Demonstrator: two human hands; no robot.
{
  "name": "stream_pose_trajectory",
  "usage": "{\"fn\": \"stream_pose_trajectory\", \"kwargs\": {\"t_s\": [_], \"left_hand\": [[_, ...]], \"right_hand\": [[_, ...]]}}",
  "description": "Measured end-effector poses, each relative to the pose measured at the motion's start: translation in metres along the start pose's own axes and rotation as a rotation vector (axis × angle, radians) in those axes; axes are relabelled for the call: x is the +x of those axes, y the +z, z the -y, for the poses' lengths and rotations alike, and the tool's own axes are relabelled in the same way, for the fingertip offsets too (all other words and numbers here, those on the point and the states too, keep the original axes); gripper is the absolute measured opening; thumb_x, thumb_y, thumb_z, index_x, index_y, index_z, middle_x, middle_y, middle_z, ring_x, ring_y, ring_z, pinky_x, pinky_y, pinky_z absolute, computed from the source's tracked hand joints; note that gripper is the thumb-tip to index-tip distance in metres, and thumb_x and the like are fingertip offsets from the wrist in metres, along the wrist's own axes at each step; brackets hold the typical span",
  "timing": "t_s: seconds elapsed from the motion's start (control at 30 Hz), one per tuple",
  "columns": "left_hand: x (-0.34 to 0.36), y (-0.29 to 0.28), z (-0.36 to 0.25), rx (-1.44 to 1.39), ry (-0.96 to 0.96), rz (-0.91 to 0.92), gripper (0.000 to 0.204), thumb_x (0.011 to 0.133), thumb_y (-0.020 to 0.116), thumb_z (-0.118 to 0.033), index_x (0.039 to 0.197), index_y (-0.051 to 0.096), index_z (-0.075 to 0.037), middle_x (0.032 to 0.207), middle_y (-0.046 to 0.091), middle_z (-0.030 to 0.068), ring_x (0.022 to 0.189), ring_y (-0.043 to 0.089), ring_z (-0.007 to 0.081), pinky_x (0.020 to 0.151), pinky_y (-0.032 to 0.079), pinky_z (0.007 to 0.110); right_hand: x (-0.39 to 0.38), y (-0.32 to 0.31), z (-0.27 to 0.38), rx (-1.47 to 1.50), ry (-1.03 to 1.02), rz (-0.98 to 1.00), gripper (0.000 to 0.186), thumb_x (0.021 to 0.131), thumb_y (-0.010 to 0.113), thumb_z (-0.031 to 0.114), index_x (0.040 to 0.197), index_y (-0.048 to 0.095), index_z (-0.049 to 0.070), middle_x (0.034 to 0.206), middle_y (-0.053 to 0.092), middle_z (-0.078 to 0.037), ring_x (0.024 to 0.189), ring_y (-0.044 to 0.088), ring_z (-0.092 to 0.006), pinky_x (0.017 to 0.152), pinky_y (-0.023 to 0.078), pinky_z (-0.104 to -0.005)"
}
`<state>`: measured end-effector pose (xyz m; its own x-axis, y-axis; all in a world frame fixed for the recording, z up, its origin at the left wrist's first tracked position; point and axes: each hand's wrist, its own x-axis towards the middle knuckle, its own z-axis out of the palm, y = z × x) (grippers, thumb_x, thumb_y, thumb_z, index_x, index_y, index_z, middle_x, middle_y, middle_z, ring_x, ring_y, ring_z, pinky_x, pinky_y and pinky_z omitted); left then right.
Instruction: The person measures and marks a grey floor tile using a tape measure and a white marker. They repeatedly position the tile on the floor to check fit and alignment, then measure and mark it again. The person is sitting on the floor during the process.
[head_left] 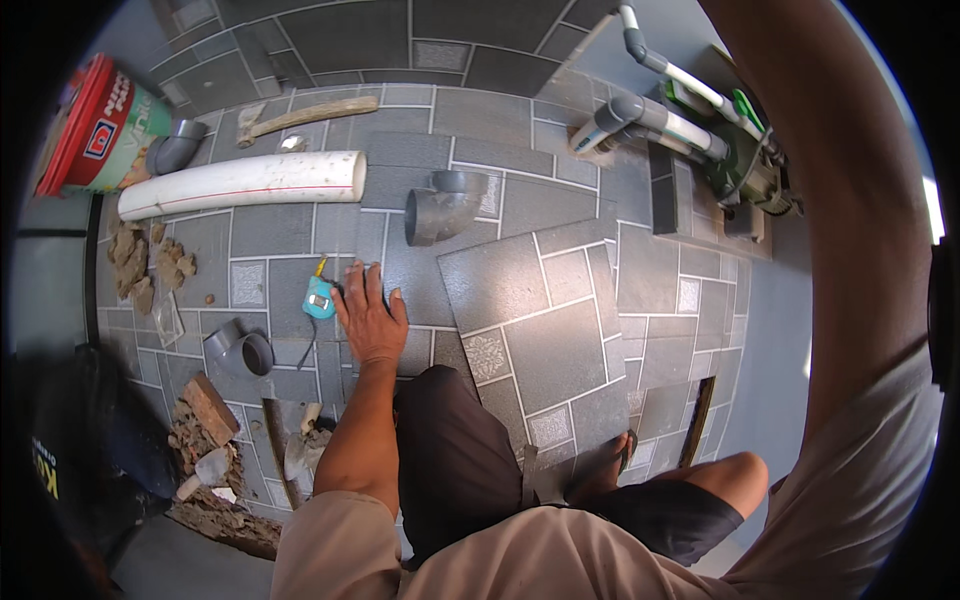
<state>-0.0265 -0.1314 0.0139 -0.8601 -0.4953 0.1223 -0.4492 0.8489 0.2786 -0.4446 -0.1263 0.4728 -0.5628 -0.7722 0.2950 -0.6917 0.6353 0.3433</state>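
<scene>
My left hand (372,318) is spread on the grey patterned floor tiles, fingers apart and holding nothing. Just left of its fingertips lies a teal tape measure (319,299) with a bit of yellow blade out and a dark strap. My right arm (850,180) reaches up past the upper right edge, so its hand is out of sight. A loose grey patterned tile (550,350) sits askew on the floor, right of my left hand and by my knee. Beyond the hand is a grey pipe elbow (443,212); another grey elbow (240,350) rests to the left.
A white pipe (245,186) and a wooden-handled hammer (310,120) lie farther off. Far left stands a red-lidded paint bucket (100,130). Rubble (128,260), a brick (208,408) and a floor opening (280,450) are at left. A green pump (745,165) with pipes stands far right.
</scene>
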Motion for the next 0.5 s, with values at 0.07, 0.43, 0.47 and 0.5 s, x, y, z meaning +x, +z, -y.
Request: {"fn": "stream_pose_trajectory", "kwargs": {"t_s": [0.07, 0.43, 0.47, 0.5], "left_hand": [[0.000, -0.001, 0.001, -0.001, 0.005, 0.015, 0.056, 0.100, 0.053, -0.036, 0.150, 0.046, -0.013, 0.157, 0.039, 0.0119, 0.153, 0.029, 0.0314, 0.129, 0.009, 0.055], [0.047, -0.034, -0.059, -0.482, -0.127, 0.006, 0.057, 0.088, 0.076, -0.042, 0.126, 0.065, -0.001, 0.141, 0.053, 0.0128, 0.138, 0.045, 0.0340, 0.117, 0.031, 0.053], [0.058, -0.028, -0.066, -0.577, -0.050, -0.078, 0.057, 0.085, 0.080, -0.041, 0.120, 0.066, 0.002, 0.135, 0.056, 0.0134, 0.131, 0.052, 0.0357, 0.111, 0.040, 0.050], [0.068, -0.023, -0.073, -0.642, -0.074, -0.045, 0.058, 0.085, 0.082, -0.039, 0.118, 0.066, 0.006, 0.131, 0.059, 0.0164, 0.125, 0.056, 0.0371, 0.107, 0.045, 0.047]], "right_hand": [[-0.002, 0.000, -0.005, -0.010, 0.021, 0.073, 0.043, 0.081, 0.081, 0.039, 0.112, 0.077, 0.010, 0.104, 0.075, -0.017, 0.101, 0.072, -0.0339, 0.085, 0.057, -0.0456], [-0.012, -0.011, 0.011, -0.016, 0.008, 0.084, 0.041, 0.081, 0.080, 0.039, 0.109, 0.076, 0.009, 0.105, 0.075, -0.018, 0.103, 0.071, -0.0354, 0.087, 0.057, -0.0464], [-0.010, -0.013, 0.011, -0.020, 0.026, 0.090, 0.040, 0.081, 0.080, 0.039, 0.108, 0.077, 0.009, 0.105, 0.075, -0.018, 0.102, 0.072, -0.0355, 0.087, 0.057, -0.0464], [-0.008, -0.015, 0.011, -0.025, 0.042, 0.095, 0.040, 0.080, 0.080, 0.039, 0.107, 0.077, 0.009, 0.104, 0.075, -0.018, 0.101, 0.072, -0.0357, 0.086, 0.057, -0.0463]]}}
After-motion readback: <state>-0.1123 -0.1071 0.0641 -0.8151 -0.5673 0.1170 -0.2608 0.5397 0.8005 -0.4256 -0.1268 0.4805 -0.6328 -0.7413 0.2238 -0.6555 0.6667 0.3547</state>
